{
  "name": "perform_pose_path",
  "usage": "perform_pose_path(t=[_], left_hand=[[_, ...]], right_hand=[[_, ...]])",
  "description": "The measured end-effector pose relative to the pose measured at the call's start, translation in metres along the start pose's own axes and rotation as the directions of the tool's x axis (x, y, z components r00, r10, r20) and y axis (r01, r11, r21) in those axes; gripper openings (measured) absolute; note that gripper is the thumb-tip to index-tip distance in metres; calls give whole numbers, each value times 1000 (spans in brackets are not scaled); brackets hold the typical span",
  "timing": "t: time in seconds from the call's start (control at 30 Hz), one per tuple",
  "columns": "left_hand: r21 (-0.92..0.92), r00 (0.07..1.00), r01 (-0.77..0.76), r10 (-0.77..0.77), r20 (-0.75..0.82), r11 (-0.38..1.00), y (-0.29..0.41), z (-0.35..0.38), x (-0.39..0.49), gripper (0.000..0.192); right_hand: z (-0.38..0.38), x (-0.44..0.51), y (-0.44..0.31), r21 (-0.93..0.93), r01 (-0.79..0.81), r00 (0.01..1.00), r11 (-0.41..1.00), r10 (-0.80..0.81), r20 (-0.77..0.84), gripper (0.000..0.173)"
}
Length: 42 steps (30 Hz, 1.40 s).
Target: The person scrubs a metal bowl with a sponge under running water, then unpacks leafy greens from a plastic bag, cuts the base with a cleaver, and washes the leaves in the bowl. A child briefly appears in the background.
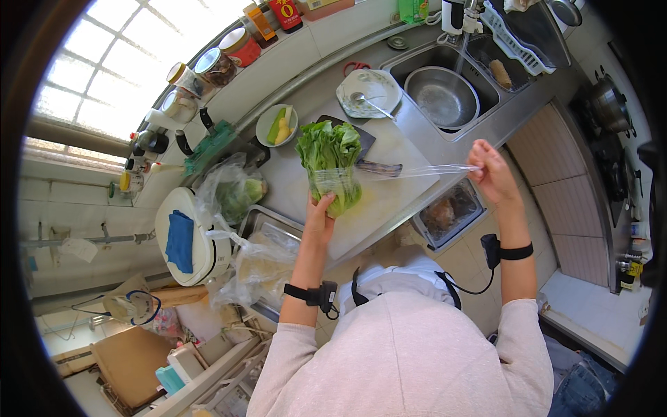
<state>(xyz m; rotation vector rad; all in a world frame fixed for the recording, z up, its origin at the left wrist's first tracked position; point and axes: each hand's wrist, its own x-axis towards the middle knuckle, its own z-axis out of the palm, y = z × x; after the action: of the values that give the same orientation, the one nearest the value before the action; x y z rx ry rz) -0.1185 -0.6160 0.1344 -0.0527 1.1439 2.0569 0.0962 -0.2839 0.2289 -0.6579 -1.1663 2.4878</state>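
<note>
My left hand [320, 219] grips a head of leafy green lettuce [331, 146] near its base, leaves pointing away from me. Clear plastic film [333, 180] is wrapped around the middle of the lettuce. From there a stretched strip of the film [437, 170] runs right to my right hand [492, 174], whose fingers are closed on its end. Beneath lies a pale cutting board [385, 208] with a yellowish stain. A dark-bladed cleaver [365, 142] rests on the board, its patterned handle [383, 168] partly behind the film.
Water runs into a metal basin [442, 96] in the sink. A plate with a spoon [371, 94] and a bowl of cut vegetables [276, 125] stand behind the board. Bagged greens [242, 195] and a metal tray [266, 216] lie left. A lidded bin [208, 255] bears a blue cloth.
</note>
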Motion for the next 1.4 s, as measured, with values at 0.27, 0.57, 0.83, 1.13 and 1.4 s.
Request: perform_pose_path(t=[0.27,0.57,0.83,1.13,1.4], left_hand=[[412,999,-48,34,41,910,8,53,5,82],[595,980,-178,196,34,784,12,54,20,84],[335,997,-74,71,20,939,8,53,20,84],[936,900,-332,337,276,120,40,6,13,87],[769,851,-420,-85,518,482,46,19,-11,83]], right_hand=[[35,35,79,-800,302,948,519,-250,195,46],[59,26,103,-748,120,974,653,67,215,28],[100,38,135,-313,-87,991,946,115,71,38],[111,34,36,-621,93,935,778,147,324,13],[12,128,99,72,-150,983,986,157,-96,15]])
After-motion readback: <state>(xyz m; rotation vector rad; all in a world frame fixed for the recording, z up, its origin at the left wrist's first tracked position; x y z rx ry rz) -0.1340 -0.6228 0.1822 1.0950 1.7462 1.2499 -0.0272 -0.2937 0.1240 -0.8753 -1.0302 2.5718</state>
